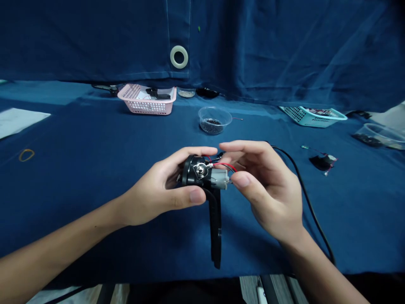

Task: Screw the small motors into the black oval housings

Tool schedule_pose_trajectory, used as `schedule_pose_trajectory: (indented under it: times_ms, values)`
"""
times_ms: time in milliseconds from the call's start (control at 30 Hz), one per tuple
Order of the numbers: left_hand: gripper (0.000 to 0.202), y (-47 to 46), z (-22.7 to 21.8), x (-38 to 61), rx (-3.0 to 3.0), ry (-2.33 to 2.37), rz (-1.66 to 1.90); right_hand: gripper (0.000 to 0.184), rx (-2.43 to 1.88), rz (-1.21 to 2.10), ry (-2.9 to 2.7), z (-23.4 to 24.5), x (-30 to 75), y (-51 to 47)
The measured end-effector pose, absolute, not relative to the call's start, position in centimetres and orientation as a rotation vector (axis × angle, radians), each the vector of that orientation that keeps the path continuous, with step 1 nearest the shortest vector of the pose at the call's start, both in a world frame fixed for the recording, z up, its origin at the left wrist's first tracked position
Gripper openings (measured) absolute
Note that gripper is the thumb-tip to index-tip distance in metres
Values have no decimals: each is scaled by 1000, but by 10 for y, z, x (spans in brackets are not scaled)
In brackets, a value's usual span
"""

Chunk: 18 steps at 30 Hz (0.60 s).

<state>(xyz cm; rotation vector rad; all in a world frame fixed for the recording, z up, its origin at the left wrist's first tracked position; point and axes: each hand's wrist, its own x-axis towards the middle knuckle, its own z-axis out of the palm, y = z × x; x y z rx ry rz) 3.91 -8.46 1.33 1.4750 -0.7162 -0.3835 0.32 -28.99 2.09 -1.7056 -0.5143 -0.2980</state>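
My left hand (164, 185) is closed around a black round housing (190, 171), its thumb along the near side and fingers over the top. A small grey motor (219, 179) sticks out of the housing to the right. A metal contact plate (200, 170) sits on the housing's side. Red and black wires (225, 164) run from there toward my right hand (268, 185). That hand is curled around the wires, with its thumb at the motor's end; its fingertips are partly hidden. A long black handle-like part (215, 232) hangs below the motor; how it joins is hidden.
Behind stand a pink basket (150, 108), a clear bowl of small dark pieces (215, 116), and a turquoise basket (313, 120). At right are a black part with wires (323, 162) and a clear container (382, 135). A black cable (303, 190) runs beside my right hand.
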Motion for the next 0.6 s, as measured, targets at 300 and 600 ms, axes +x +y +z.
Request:
schedule_pose_trajectory:
  times_ms: [300, 600]
  values:
    - [60, -87, 10, 34, 1495, -617, -198, 71, -1663, -195, -423, -7, -8, -293]
    - [76, -90, 14, 26, 1656, -638, -44, 71, -1688, -156, -482, -18, -10, -294]
